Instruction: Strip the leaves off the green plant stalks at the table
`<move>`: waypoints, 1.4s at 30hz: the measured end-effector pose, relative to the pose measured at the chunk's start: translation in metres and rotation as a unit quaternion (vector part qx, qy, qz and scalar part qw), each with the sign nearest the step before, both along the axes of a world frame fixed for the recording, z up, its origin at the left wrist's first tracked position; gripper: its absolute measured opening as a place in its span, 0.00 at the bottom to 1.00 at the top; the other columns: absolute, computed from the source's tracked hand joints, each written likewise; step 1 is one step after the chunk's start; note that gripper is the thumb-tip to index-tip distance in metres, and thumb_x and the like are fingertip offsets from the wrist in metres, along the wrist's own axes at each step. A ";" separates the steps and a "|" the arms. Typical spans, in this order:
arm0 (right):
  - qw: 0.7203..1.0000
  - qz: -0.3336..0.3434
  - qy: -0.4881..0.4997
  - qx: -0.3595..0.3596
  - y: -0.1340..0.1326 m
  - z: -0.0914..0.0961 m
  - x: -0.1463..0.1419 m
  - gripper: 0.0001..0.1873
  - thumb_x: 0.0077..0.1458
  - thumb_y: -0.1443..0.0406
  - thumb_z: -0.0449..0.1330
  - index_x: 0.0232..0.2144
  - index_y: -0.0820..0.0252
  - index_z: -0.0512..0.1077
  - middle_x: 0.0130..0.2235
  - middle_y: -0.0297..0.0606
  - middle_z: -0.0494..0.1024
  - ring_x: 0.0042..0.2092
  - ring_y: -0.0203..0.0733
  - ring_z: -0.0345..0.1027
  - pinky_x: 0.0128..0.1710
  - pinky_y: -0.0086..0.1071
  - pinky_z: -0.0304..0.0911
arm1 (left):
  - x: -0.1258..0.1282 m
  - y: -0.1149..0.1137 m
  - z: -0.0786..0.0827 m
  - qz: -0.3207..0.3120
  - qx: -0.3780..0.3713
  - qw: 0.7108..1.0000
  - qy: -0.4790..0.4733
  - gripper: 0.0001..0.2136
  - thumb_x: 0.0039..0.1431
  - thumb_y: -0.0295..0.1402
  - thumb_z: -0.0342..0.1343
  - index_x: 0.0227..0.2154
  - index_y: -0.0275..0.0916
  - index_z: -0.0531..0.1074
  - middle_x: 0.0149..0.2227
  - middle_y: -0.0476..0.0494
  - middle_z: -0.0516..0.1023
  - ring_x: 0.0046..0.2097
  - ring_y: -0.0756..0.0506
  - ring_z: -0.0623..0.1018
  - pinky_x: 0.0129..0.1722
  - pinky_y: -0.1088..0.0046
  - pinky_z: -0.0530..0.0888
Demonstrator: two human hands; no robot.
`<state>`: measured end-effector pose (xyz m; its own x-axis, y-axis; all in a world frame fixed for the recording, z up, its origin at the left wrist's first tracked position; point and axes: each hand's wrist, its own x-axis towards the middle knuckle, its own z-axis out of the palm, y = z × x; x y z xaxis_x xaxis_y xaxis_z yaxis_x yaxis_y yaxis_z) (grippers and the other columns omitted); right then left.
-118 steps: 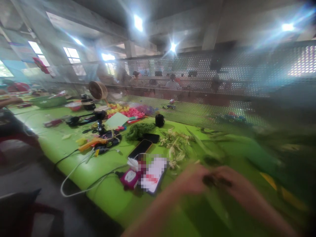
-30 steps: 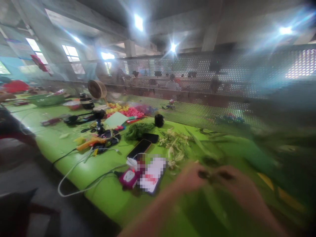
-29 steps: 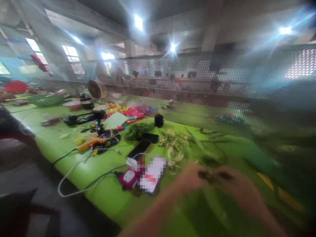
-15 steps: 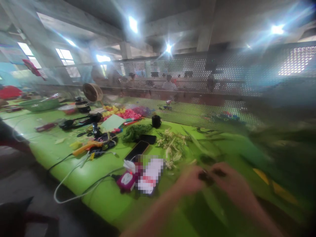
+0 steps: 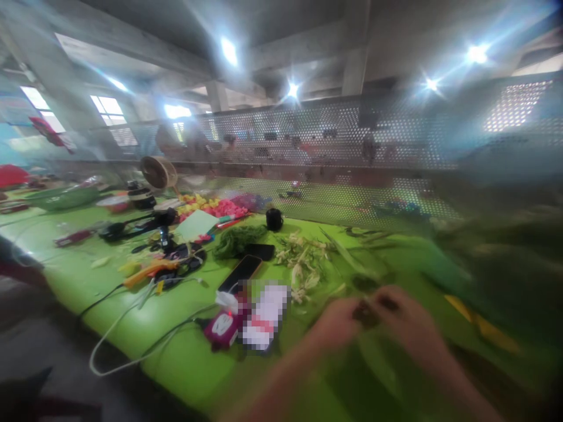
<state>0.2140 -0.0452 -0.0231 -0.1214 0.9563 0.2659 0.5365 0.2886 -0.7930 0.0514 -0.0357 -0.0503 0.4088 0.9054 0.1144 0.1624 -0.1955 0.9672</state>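
Both my hands are close together low on the right, over the green tabletop (image 5: 176, 363), and blurred. My left hand (image 5: 341, 322) has its fingers closed at a small dark brown part (image 5: 364, 312). My right hand (image 5: 400, 313) is pinched against the same spot from the other side. A long pale green leaf (image 5: 378, 363) hangs below the fingers, its upper end hidden in them. What the brown part is I cannot make out. Beyond the hands lie another long green leaf (image 5: 347, 252) and a pile of pale cream-green petal-like pieces (image 5: 305, 264).
Left of my hands lie a bright-screened phone (image 5: 266, 316), a purple box-like device (image 5: 222, 328) with cables and a dark phone (image 5: 241, 273). A black cup (image 5: 274, 220), green stringy bundle (image 5: 237, 240) and fan (image 5: 158, 172) stand farther back. A perforated screen (image 5: 308, 140) borders the table.
The whole view has shifted slightly, so the table things appear a little farther left and lower. My hands stay together in nearly the same pose.
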 end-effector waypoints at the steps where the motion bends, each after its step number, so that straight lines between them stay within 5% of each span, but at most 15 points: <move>1: 1.000 -0.028 0.009 -0.002 0.000 0.002 0.000 0.12 0.52 0.55 0.56 0.25 0.56 0.71 0.29 0.35 0.75 0.34 0.42 0.70 0.33 0.31 0.63 | 0.000 0.000 0.001 -0.008 0.009 1.000 -0.010 0.05 0.51 0.32 0.58 0.30 0.36 0.75 0.29 0.49 0.74 0.32 0.49 0.70 0.34 0.75 0.66; 4: 0.996 -0.081 0.031 -0.029 -0.002 0.008 -0.001 0.12 0.50 0.55 0.57 0.26 0.56 0.71 0.29 0.35 0.76 0.33 0.43 0.71 0.30 0.31 0.63 | -0.001 -0.001 0.002 -0.008 0.020 1.000 -0.005 0.07 0.52 0.34 0.58 0.32 0.37 0.75 0.32 0.48 0.75 0.34 0.49 0.71 0.36 0.75 0.66; 9: 0.993 -0.044 0.074 -0.074 -0.002 0.013 0.000 0.16 0.49 0.52 0.58 0.34 0.56 0.74 0.33 0.36 0.80 0.34 0.44 0.73 0.33 0.32 0.65 | 0.000 0.001 0.003 0.013 -0.034 0.998 -0.058 0.11 0.52 0.38 0.59 0.33 0.35 0.74 0.32 0.46 0.73 0.35 0.48 0.71 0.36 0.75 0.66; 15: 0.998 -0.044 0.043 -0.032 -0.002 0.008 0.002 0.11 0.46 0.55 0.60 0.26 0.54 0.74 0.28 0.34 0.80 0.31 0.44 0.73 0.31 0.32 0.65 | -0.003 0.003 0.004 0.010 -0.011 1.000 -0.015 0.13 0.50 0.42 0.60 0.30 0.35 0.76 0.28 0.48 0.71 0.32 0.49 0.69 0.33 0.75 0.64; 23: 0.996 -0.056 0.059 -0.029 -0.002 0.004 0.003 0.17 0.50 0.53 0.58 0.38 0.56 0.73 0.35 0.37 0.81 0.36 0.44 0.74 0.36 0.33 0.66 | -0.005 0.003 0.002 0.048 -0.108 0.988 -0.103 0.14 0.51 0.43 0.59 0.29 0.34 0.76 0.25 0.49 0.69 0.29 0.52 0.66 0.31 0.75 0.62; 30: 0.996 0.010 0.057 -0.069 -0.004 0.003 -0.005 0.15 0.53 0.52 0.56 0.32 0.56 0.72 0.33 0.37 0.80 0.36 0.45 0.74 0.37 0.34 0.66 | -0.005 -0.001 0.012 0.063 -0.149 0.964 -0.212 0.19 0.45 0.48 0.63 0.28 0.33 0.74 0.25 0.49 0.70 0.29 0.52 0.67 0.33 0.76 0.64; 42: 0.999 -0.022 -0.001 -0.034 -0.002 -0.006 -0.004 0.12 0.55 0.56 0.53 0.27 0.56 0.71 0.28 0.33 0.78 0.31 0.41 0.70 0.30 0.31 0.62 | -0.002 -0.004 0.012 0.084 -0.191 0.943 -0.259 0.20 0.42 0.49 0.64 0.25 0.34 0.71 0.23 0.47 0.73 0.27 0.52 0.70 0.32 0.75 0.67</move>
